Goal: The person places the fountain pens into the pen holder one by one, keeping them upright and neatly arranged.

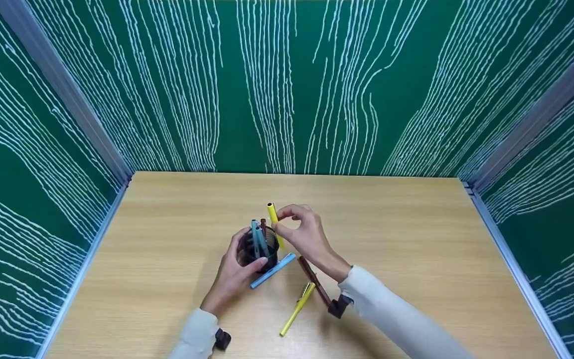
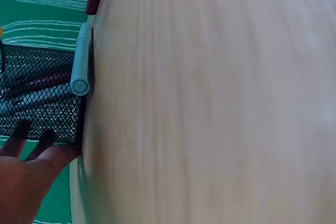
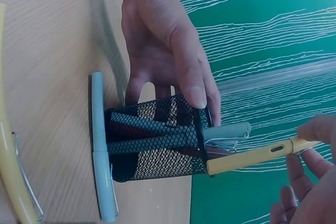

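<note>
My left hand (image 1: 234, 271) grips a black mesh pen cup (image 3: 173, 169), its thumb at the rim. Two light blue pens (image 1: 255, 237) and a dark red pen (image 1: 263, 227) stand leaning inside the cup. At the cup's right side, my right hand (image 1: 309, 234) pinches a yellow pen (image 3: 247, 160) between thumb and fingers near one end. That pen's lower end is close to the rim; whether it touches cannot be told. Just in front of the cup, another light blue pen (image 1: 273, 270) lies on the table.
Below the right wrist lies a dark red pen (image 1: 317, 284) on the wooden table (image 1: 391, 219). A second yellow pen (image 1: 297, 310) lies nearer the front. Green panels (image 1: 227, 109) with white wavy lines enclose the back and sides.
</note>
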A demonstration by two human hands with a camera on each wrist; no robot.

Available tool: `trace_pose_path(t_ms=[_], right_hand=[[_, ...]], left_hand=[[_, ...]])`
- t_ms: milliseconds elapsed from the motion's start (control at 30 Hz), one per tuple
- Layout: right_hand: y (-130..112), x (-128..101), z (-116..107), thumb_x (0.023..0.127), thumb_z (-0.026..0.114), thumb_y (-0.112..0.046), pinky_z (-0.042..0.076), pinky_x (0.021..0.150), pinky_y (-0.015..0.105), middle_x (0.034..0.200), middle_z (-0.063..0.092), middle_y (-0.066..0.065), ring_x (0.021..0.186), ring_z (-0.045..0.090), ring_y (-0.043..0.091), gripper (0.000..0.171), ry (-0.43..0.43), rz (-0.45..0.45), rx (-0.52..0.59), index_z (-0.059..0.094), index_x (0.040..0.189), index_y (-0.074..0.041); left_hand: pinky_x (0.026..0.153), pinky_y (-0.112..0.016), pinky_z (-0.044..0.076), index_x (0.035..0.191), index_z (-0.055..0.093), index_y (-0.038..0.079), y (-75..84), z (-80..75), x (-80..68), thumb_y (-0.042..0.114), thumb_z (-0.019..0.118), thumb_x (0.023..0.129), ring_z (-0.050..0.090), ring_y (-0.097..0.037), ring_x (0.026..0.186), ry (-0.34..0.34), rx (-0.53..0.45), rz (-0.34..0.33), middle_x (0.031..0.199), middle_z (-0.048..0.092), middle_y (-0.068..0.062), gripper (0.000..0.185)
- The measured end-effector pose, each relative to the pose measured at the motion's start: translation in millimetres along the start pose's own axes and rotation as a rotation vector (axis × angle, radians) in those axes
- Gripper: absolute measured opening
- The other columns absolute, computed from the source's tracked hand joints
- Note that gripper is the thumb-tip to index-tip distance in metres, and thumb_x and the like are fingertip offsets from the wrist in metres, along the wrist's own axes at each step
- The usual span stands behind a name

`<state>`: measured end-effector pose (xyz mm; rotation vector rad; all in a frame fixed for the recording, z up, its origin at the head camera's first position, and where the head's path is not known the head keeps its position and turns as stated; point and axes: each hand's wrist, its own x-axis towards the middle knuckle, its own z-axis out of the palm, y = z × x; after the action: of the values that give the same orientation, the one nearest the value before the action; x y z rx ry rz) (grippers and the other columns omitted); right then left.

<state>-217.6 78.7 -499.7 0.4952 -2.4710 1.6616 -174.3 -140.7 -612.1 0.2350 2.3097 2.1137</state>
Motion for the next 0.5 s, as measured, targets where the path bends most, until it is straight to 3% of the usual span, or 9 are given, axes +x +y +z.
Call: trace_pose_path(t_ms=[133,400,500], right_hand=[[-3,3,2,0.094,0.086,-0.015,0.047,0.106,0.047,0.107,0.077,-0.006,0.114,0.06,0.021,0.014,-0.001,0.004,0.005,0.081,0.106,-0.017],[0,5,10,0.093,0.087,-0.015,0.047,0.104,0.057,0.105,0.078,-0.004,0.113,0.062,0.027,0.013,0.001,-0.023,0.047,0.082,0.104,-0.015],[8,2,14,0.094,0.086,-0.016,0.051,0.102,0.054,0.105,0.078,-0.006,0.111,0.065,0.027,0.012,-0.015,-0.016,0.052,0.081,0.105,-0.016]], left_hand=[[0.124,-0.059,0.04,0.165,0.042,0.029,0.5,0.1,-0.3,0.026,0.087,0.096,0.05,-0.036,0.148,0.004,0.027,-0.013,0.161,0.052,-0.012,0.082],[0.126,-0.058,0.039,0.165,0.042,0.028,0.6,0.5,0.0,0.022,0.087,0.097,0.05,-0.036,0.15,0.002,-0.007,-0.012,0.161,0.053,-0.013,0.082],[0.126,-0.06,0.038,0.165,0.041,0.029,0.8,0.7,-0.6,0.024,0.086,0.097,0.049,-0.036,0.151,0.006,0.019,-0.025,0.162,0.052,-0.012,0.082]])
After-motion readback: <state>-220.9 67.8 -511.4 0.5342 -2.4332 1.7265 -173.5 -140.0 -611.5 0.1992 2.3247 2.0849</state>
